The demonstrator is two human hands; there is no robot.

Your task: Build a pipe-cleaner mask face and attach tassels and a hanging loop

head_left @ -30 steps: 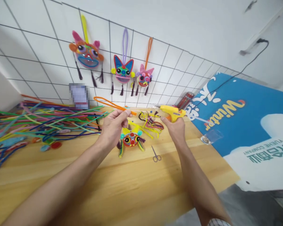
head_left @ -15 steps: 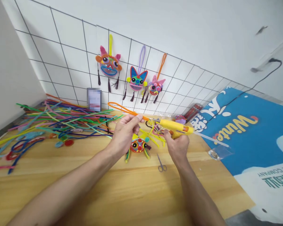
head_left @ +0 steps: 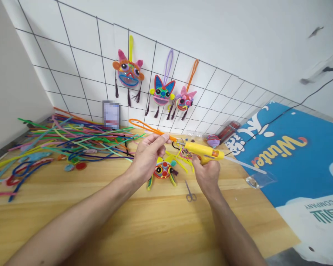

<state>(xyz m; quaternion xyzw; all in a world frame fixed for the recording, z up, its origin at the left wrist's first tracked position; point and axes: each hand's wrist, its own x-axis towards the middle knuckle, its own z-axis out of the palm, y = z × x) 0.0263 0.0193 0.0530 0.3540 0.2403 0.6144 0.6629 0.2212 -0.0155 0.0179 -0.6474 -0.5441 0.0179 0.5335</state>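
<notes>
My left hand (head_left: 150, 153) pinches an orange pipe cleaner (head_left: 144, 126) bent into a long loop, which points up and left. A yellow glue gun (head_left: 202, 150) is gripped in my right hand (head_left: 207, 170), a clear glue stick (head_left: 245, 165) poking out of its back. The gun's nozzle is at the twisted end of the pipe cleaner, beside my left fingertips; whether they touch I cannot tell. Below and between the hands lies a round face ornament (head_left: 163, 170) with yellow and green trim, partly hidden by my left hand. Small scissors (head_left: 190, 194) rest on the table nearby.
Loose pipe cleaners (head_left: 80, 138) in many colours spread across the table's left. Three finished face ornaments (head_left: 162, 92) hang on the wire grid behind. A blue printed board (head_left: 288, 147) covers the right, crossed by a black cord (head_left: 294, 105). A small clear bag (head_left: 256, 181) lies near it.
The glue gun has shifted slightly left, its nozzle now closer to the orange pipe cleaner's end. My left hand keeps its hold almost in place.
</notes>
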